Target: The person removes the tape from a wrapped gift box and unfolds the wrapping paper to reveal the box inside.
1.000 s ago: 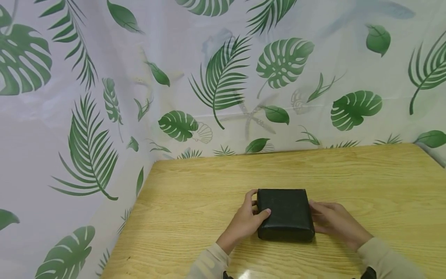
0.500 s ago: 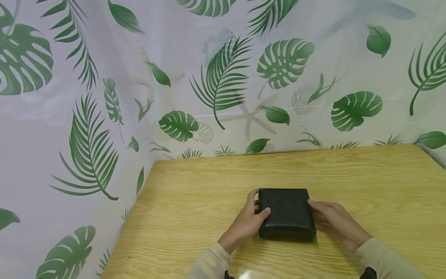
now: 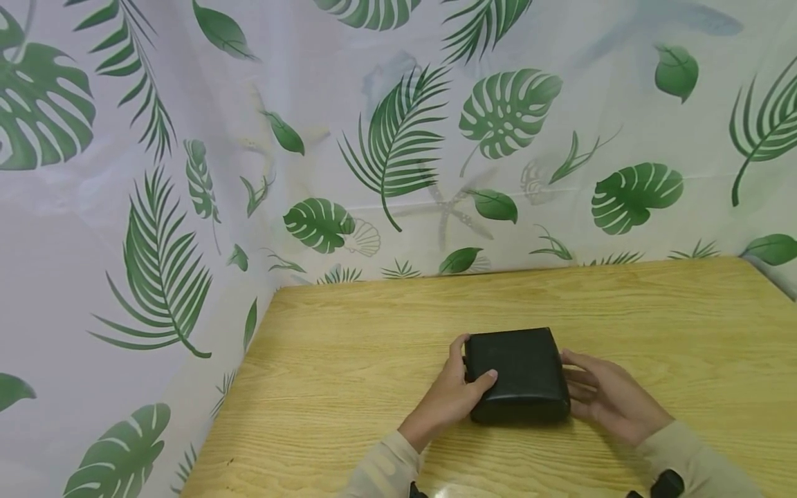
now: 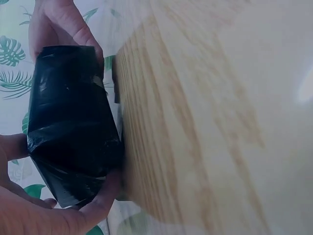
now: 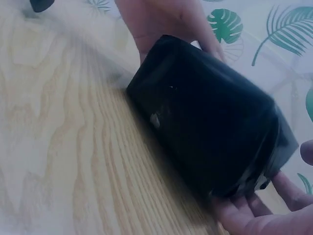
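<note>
A squarish black box (image 3: 517, 366), wrapped in shiny, creased black film, is low over the table in the head view. My left hand (image 3: 450, 394) grips its left side, thumb lying on the top face and fingers down the far side. At the opposite side, my right hand (image 3: 613, 398) has its fingers against the box's lower edge. In the right wrist view, the right thumb (image 5: 307, 152) stands apart from the black box (image 5: 205, 117). Small pale scuffs mark the wrapping in both wrist views. The box's underside is hidden.
The wood-grain table (image 3: 349, 346) extends around the box, its left edge slanting down the head view. A white leaf-print curtain (image 3: 398, 138) hangs behind the table and along its left side.
The box has shifted slightly right and away from me, turning and tilting a little. My left hand moved along with it; my right thumb has come off its edge.
</note>
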Motion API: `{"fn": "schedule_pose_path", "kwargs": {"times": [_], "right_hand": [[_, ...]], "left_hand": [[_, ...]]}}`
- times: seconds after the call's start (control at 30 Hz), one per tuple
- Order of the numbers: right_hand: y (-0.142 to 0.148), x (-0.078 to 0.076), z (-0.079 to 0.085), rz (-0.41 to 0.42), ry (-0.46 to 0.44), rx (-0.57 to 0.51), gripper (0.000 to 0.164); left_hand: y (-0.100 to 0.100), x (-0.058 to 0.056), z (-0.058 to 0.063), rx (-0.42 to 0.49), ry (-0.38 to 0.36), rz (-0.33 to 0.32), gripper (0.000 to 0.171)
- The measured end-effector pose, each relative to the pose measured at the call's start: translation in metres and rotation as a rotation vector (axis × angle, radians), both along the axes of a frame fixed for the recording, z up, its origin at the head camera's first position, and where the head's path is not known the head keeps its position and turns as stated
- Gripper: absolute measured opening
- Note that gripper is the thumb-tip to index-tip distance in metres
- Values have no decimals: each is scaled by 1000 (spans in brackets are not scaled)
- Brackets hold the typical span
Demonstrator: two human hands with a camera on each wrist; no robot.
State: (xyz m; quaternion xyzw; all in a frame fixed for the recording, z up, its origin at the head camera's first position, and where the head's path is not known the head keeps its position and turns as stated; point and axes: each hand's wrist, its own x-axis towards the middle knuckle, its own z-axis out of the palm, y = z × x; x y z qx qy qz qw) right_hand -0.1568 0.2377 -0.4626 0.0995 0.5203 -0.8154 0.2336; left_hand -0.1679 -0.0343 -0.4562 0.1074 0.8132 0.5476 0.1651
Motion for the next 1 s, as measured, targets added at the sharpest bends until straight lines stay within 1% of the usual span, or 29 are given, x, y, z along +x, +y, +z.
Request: {"fn": "schedule_pose_path", "kwargs": {"times": [0.03,0.13,0.2,0.3,0.4,0.47,0.53,0.63,0.73,0.87,1.0], "right_hand": [[2,0,-1,-5,-2,-16,20],[5,1,-3,-7,6,-48,28],[7,0,-4,-9,8,-60,27],[7,0,-5,-15,2,-88,19],[8,0,-5,-29,-18,-117,21],[8,0,-4,-12,-13,-115,20],[8,0,-4,12,-17,-119,18],[7,1,-3,77,11,-119,19],[6,2,-1,118,46,-153,21],[2,3,1,139,113,-207,24],[-1,3,4,168,182,-233,31]], "left_hand": [[1,0,-1,1,-3,-1,77],[2,-1,-2,-4,-7,-2,73],[3,0,-2,-39,14,-1,70],[4,2,-1,-151,96,10,65],[5,5,2,-257,203,33,59],[6,6,4,-276,253,50,55],[7,7,6,-271,269,60,53],[9,8,9,-235,238,75,56],[11,8,13,-200,188,95,63],[15,7,18,-147,140,119,71],[21,4,22,-100,96,146,76]]}}
